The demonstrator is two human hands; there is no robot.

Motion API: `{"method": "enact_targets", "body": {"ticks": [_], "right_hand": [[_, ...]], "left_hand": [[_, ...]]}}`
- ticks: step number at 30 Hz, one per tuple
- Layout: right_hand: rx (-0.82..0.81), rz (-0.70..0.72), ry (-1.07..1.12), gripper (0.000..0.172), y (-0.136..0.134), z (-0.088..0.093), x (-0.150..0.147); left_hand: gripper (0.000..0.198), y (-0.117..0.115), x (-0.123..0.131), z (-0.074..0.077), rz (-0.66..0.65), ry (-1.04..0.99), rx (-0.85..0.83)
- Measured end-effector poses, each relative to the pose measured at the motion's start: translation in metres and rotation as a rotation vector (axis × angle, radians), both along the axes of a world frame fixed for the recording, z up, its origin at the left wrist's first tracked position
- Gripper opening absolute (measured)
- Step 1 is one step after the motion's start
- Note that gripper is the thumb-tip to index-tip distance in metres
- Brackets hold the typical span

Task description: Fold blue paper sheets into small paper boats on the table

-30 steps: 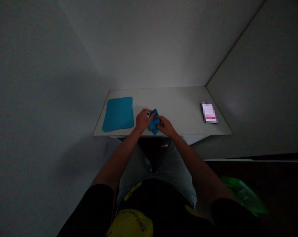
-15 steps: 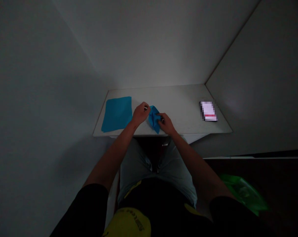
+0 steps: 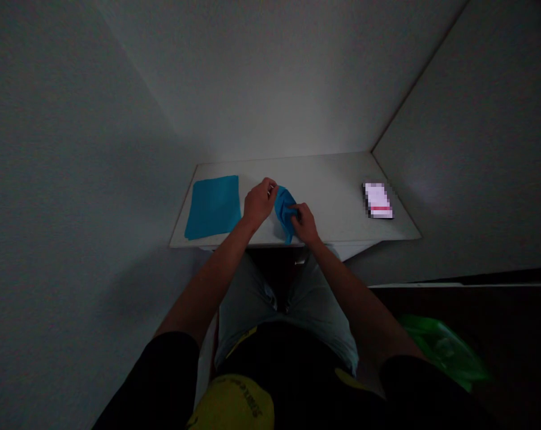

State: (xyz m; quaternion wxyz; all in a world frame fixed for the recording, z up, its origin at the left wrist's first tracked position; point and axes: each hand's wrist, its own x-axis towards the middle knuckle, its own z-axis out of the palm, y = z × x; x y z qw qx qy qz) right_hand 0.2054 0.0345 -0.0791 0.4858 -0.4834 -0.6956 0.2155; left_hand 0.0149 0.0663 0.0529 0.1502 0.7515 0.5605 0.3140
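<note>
Paper [image 3: 283,209], blue and folded, apparently pinched by right fingers [image 3: 297,209].

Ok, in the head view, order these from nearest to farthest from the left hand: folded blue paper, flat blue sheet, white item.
1. Folded blue paper: right at the fingertips of the left hand, on its right.
2. Flat blue sheet: just left of the hand.
3. White item: far off to the right.
</note>
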Motion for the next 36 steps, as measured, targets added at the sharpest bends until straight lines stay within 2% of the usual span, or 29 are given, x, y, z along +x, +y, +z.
{"method": "enact_targets", "body": {"ticks": [3, 5, 9, 10, 12, 15, 19, 22, 24, 28, 31, 36], "right_hand": [[-0.009, 0.006, 0.016, 0.029, 0.0, -0.001, 0.0], [-0.015, 0.0, 0.037, 0.03, 0.0, -0.001, -0.001], [-0.038, -0.025, 0.063, 0.032, 0.0, -0.002, -0.002], [-0.039, -0.026, 0.065, 0.032, 0.0, -0.001, -0.002], [-0.036, -0.015, 0.07, 0.032, 0.0, 0.0, -0.002], [-0.05, 0.014, 0.073, 0.033, 0.0, -0.001, -0.002], [-0.074, 0.004, 0.078, 0.034, 0.002, -0.004, -0.003], [-0.04, -0.049, 0.073, 0.036, 0.005, -0.006, -0.004], [-0.028, -0.053, 0.073, 0.036, 0.006, -0.006, -0.005], [-0.108, -0.052, 0.147, 0.035, 0.009, -0.003, -0.007], [-0.193, -0.12, 0.258, 0.036, 0.01, 0.0, -0.011], [-0.182, -0.208, 0.336, 0.039, 0.012, 0.013, -0.022]], "left_hand": [[0.022, 0.001, -0.002, 0.001, 0.0, -0.024, 0.01], [0.025, -0.003, -0.003, -0.004, 0.004, -0.045, 0.008], [0.061, -0.017, -0.002, -0.027, -0.023, -0.036, -0.057], [0.064, -0.02, -0.001, -0.035, -0.038, -0.033, -0.089], [0.055, -0.022, -0.001, -0.048, -0.057, -0.061, -0.161], [0.026, -0.018, -0.006, -0.06, -0.043, -0.142, -0.28], [0.035, -0.014, -0.015, -0.057, -0.022, -0.228, -0.344], [0.037, -0.019, -0.018, -0.048, -0.015, -0.281, -0.303], [0.038, -0.025, -0.017, -0.044, -0.066, -0.274, -0.263], [0.037, -0.036, -0.012, -0.044, -0.22, -0.114, -0.168], [0.037, -0.043, -0.008, -0.047, -0.199, 0.048, -0.141], [0.027, -0.05, -0.006, -0.041, -0.138, 0.203, -0.182]]}}
